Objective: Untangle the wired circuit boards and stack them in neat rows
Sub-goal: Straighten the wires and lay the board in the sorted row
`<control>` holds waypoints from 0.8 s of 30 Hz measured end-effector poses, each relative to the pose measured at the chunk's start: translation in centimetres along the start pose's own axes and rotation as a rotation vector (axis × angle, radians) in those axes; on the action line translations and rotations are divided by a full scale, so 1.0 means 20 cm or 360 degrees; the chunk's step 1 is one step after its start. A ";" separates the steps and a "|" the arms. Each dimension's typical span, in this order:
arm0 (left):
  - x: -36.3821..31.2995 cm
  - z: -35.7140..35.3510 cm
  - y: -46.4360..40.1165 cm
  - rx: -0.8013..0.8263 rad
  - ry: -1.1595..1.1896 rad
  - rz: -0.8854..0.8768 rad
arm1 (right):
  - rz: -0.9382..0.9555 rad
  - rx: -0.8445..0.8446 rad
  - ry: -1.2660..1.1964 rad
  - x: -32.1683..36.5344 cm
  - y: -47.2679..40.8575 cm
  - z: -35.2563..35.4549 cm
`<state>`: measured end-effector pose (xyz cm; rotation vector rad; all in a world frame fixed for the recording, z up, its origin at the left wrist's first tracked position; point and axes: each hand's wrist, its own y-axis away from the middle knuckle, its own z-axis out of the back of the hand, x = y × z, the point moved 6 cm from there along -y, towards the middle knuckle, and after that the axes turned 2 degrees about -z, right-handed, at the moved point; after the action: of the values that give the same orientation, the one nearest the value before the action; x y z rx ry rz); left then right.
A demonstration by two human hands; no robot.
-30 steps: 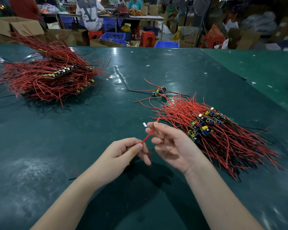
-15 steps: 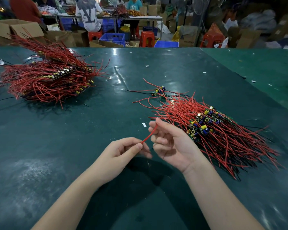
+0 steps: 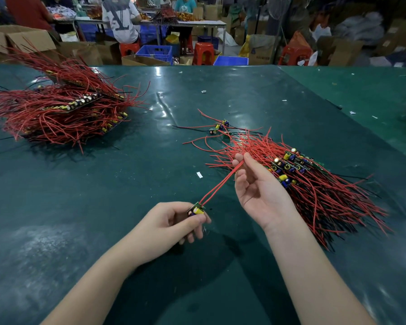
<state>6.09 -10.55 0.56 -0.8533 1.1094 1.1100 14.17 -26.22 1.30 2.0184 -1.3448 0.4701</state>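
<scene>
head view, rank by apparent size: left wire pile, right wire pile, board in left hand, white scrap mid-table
1-2. Right wire pile and left wire pile: similar spread; the right sits nearer the camera, so unranked.
3. Board gripped by left hand.
4. White scrap, smallest.

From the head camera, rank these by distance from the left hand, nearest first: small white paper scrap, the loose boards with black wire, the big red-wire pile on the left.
1. Small white paper scrap, just ahead of the left hand.
2. Loose boards with black wire, farther ahead, right of centre.
3. Big red-wire pile, far left.
</scene>
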 end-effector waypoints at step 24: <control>-0.01 0.03 0.02 -0.0026 0.0012 0.0083 | 0.0517 -0.0208 0.0234 0.10 0.02 0.04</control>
<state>5.89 -10.02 0.82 -0.8463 1.1355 1.1613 14.59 -28.23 1.99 1.6329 -1.5742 0.6443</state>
